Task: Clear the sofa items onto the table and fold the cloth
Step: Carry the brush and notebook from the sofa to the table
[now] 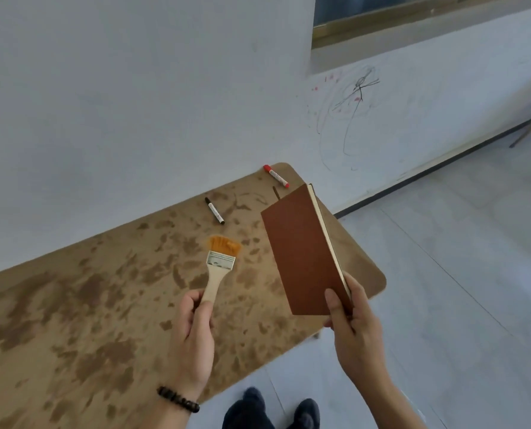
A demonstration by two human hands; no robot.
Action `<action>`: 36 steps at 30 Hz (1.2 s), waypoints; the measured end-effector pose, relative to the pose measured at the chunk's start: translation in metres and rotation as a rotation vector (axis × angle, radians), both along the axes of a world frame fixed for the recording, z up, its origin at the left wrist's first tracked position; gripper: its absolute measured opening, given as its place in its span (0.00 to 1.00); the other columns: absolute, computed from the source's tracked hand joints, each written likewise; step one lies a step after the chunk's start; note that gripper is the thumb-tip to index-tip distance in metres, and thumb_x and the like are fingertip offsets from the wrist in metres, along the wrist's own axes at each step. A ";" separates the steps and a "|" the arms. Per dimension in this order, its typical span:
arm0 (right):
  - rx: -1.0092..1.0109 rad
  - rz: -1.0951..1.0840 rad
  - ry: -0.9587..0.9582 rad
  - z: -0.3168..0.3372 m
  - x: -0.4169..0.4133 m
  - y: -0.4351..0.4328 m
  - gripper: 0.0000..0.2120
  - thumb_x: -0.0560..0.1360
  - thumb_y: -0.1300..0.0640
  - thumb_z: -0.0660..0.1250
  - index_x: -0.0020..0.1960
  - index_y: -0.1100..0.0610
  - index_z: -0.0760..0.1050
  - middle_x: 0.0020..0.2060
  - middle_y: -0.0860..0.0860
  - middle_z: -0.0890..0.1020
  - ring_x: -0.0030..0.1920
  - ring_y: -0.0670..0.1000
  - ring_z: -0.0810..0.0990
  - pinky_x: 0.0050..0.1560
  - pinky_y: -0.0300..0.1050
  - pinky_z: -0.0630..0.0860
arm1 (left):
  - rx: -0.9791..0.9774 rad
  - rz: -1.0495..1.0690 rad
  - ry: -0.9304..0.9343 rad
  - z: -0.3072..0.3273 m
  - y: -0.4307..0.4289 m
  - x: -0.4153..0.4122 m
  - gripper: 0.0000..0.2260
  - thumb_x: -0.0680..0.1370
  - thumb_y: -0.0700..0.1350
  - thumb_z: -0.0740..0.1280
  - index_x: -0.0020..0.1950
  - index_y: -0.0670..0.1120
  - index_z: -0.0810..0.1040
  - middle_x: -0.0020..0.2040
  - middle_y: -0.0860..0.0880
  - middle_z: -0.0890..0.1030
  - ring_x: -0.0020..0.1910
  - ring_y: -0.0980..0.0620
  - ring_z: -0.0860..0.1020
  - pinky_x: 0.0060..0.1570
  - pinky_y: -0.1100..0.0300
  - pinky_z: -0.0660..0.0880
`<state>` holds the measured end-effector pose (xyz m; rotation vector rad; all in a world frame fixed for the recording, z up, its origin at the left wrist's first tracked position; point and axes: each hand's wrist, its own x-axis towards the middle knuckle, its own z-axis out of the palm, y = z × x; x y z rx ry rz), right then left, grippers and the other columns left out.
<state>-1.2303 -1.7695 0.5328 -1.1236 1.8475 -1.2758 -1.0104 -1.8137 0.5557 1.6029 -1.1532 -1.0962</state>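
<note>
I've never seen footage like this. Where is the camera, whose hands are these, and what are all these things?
There is no machine here. A person wears a wide-angle camera on the head, looking forward and down, so you see their own two hands. The left hand grips a flat paintbrush with a pale wooden handle and orange bristles. The right hand holds a thin brown-covered notebook by its lower corner. Below them is a mottled brown table with rounded corners. On it, near the white wall, lie a black marker pen and a white marker pen with a red cap, apart from each other. The wall carries scribbled drawings.
</note>
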 end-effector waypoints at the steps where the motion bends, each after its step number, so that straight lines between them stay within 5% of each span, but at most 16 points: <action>1: 0.005 0.011 -0.009 -0.001 -0.006 -0.018 0.15 0.80 0.50 0.62 0.66 0.39 0.69 0.46 0.37 0.81 0.35 0.49 0.81 0.40 0.43 0.80 | 0.009 0.018 -0.003 -0.005 -0.013 -0.006 0.07 0.82 0.41 0.58 0.46 0.45 0.73 0.34 0.46 0.68 0.32 0.49 0.66 0.30 0.58 0.66; 5: 0.061 0.040 -0.053 -0.019 -0.026 -0.085 0.15 0.80 0.49 0.62 0.67 0.42 0.70 0.45 0.40 0.82 0.34 0.50 0.81 0.43 0.51 0.82 | 0.085 0.050 0.008 -0.033 -0.074 -0.027 0.06 0.81 0.42 0.60 0.46 0.47 0.74 0.33 0.51 0.68 0.31 0.55 0.66 0.31 0.60 0.65; 8: 0.111 0.051 -0.046 -0.033 -0.038 -0.129 0.15 0.81 0.50 0.61 0.67 0.43 0.70 0.43 0.39 0.82 0.33 0.48 0.81 0.41 0.46 0.81 | 0.137 -0.007 0.030 -0.048 -0.118 -0.040 0.04 0.80 0.44 0.62 0.46 0.47 0.76 0.31 0.55 0.70 0.29 0.57 0.67 0.32 0.59 0.66; 12: 0.164 0.064 -0.089 -0.043 -0.053 -0.198 0.15 0.81 0.50 0.61 0.67 0.44 0.70 0.41 0.42 0.82 0.31 0.46 0.81 0.37 0.38 0.77 | 0.169 -0.019 0.026 -0.062 -0.190 -0.055 0.04 0.79 0.44 0.64 0.46 0.50 0.78 0.36 0.53 0.78 0.32 0.59 0.73 0.34 0.65 0.69; 17: 0.224 0.131 -0.080 -0.073 -0.075 -0.293 0.13 0.81 0.49 0.60 0.65 0.43 0.70 0.43 0.43 0.82 0.32 0.48 0.81 0.39 0.44 0.78 | 0.263 0.016 -0.023 -0.101 -0.278 -0.078 0.04 0.79 0.45 0.65 0.52 0.49 0.78 0.44 0.54 0.81 0.41 0.58 0.78 0.33 0.73 0.70; 21: 0.285 0.201 -0.170 -0.096 -0.080 -0.358 0.11 0.82 0.50 0.60 0.63 0.41 0.70 0.44 0.46 0.81 0.30 0.48 0.79 0.37 0.43 0.78 | 0.316 0.051 -0.092 -0.133 -0.324 -0.090 0.05 0.79 0.45 0.65 0.53 0.49 0.79 0.47 0.51 0.82 0.39 0.57 0.78 0.30 0.71 0.69; 25: 0.346 0.279 -0.258 -0.130 -0.094 -0.434 0.14 0.82 0.49 0.61 0.67 0.48 0.71 0.43 0.47 0.81 0.31 0.48 0.78 0.38 0.43 0.80 | 0.353 0.081 -0.156 -0.161 -0.371 -0.102 0.06 0.78 0.45 0.66 0.54 0.49 0.80 0.46 0.53 0.81 0.43 0.56 0.79 0.38 0.66 0.72; 28: 0.403 0.357 -0.121 -0.172 -0.109 -0.478 0.16 0.81 0.47 0.61 0.67 0.47 0.70 0.42 0.45 0.79 0.35 0.48 0.78 0.41 0.47 0.78 | 0.362 0.114 -0.178 -0.184 -0.397 -0.113 0.07 0.77 0.46 0.66 0.53 0.51 0.80 0.45 0.53 0.82 0.43 0.51 0.80 0.44 0.56 0.78; 32: 0.511 0.403 0.272 -0.209 -0.125 -0.493 0.28 0.79 0.40 0.59 0.77 0.42 0.57 0.56 0.50 0.70 0.52 0.50 0.72 0.59 0.46 0.70 | 0.377 0.166 -0.191 -0.210 -0.427 -0.134 0.11 0.78 0.44 0.65 0.59 0.46 0.80 0.48 0.50 0.82 0.46 0.49 0.81 0.52 0.49 0.79; 36: 0.474 0.474 0.382 -0.210 -0.121 -0.484 0.30 0.78 0.37 0.60 0.77 0.44 0.58 0.56 0.52 0.68 0.48 0.51 0.72 0.54 0.44 0.70 | 0.389 0.292 -0.250 -0.223 -0.447 -0.155 0.13 0.78 0.46 0.66 0.63 0.46 0.77 0.49 0.54 0.78 0.48 0.55 0.77 0.49 0.62 0.73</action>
